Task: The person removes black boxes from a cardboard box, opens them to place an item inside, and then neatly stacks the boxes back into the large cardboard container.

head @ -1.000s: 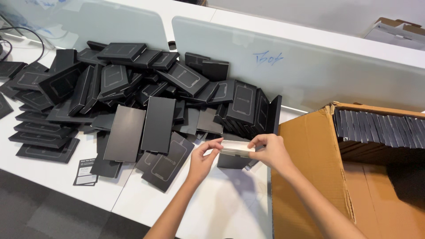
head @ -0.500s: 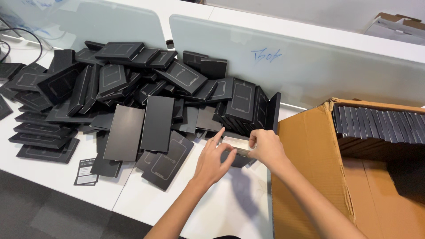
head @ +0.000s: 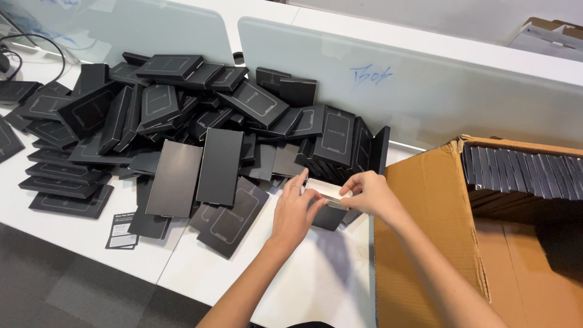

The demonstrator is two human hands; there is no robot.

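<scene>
Your left hand (head: 296,209) and right hand (head: 370,193) are close together, both pinching a small black box (head: 328,209) with a pale top, held just above the white table (head: 316,273). It sits between the pile of black boxes (head: 182,121) and the cardboard carton (head: 425,231).

One small black box (head: 331,214) with a pale, whitish insert (head: 325,189) showing along its upper edge. The insert sits partly inside the box, tilted, its top face exposed. The box is raised slightly above the white surface (head: 316,273), lower corner near it, just in front of the heap of like boxes. Its printed face cannot be made out.
</scene>
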